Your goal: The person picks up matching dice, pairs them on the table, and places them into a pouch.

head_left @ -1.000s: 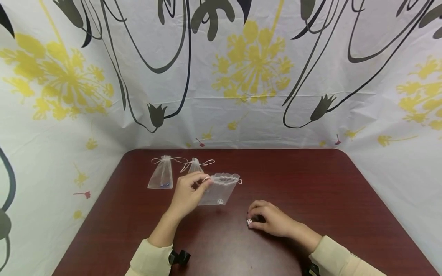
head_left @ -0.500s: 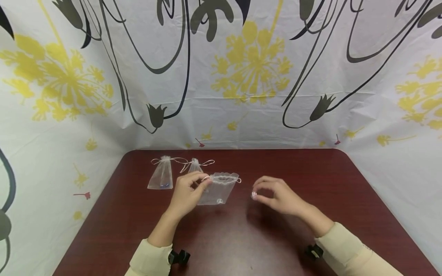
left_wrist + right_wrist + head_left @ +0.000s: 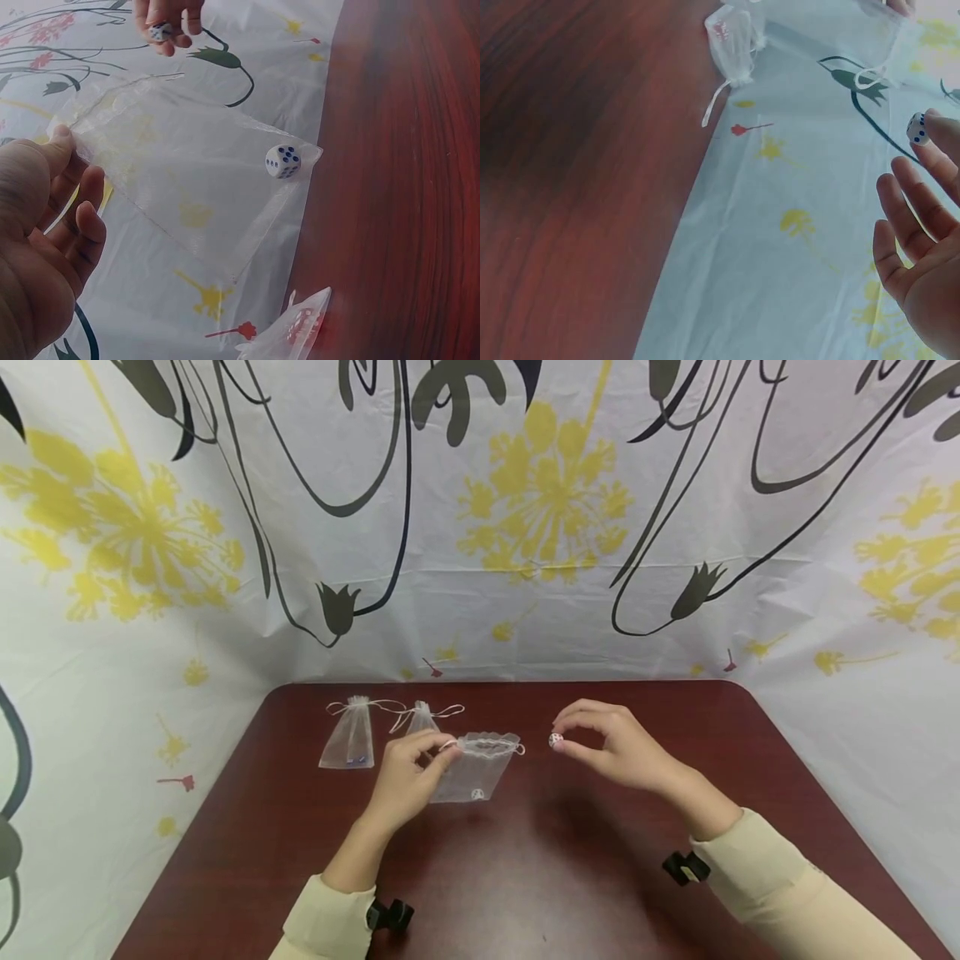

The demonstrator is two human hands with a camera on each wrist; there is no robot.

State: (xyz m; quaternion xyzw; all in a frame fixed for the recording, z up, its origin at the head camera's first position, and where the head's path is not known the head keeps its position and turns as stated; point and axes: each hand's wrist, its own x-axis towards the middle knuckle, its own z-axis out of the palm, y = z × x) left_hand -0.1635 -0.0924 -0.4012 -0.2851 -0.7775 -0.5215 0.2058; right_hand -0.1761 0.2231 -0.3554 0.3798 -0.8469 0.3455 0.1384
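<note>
My left hand (image 3: 406, 781) pinches the upper left edge of a sheer white drawstring pouch (image 3: 480, 768), its scalloped mouth uppermost and a cord loop at the right side. In the left wrist view a white die with blue pips (image 3: 283, 161) lies in the pouch's bottom corner. My right hand (image 3: 618, 743) is to the right of the pouch, apart from it and raised over the table. Between its thumb and forefinger it pinches another white die (image 3: 917, 129) with blue pips.
Two tied sheer pouches stand at the table's back left. The outer pouch (image 3: 350, 735) has small blue things at its bottom; the inner pouch (image 3: 423, 718) is partly behind my left hand. The dark red table (image 3: 480, 877) ends at a patterned cloth (image 3: 555, 627).
My right hand has picked the die up off the table and carried it up and away from me, level with the pouch's mouth. The left hand and pouch have stayed put.
</note>
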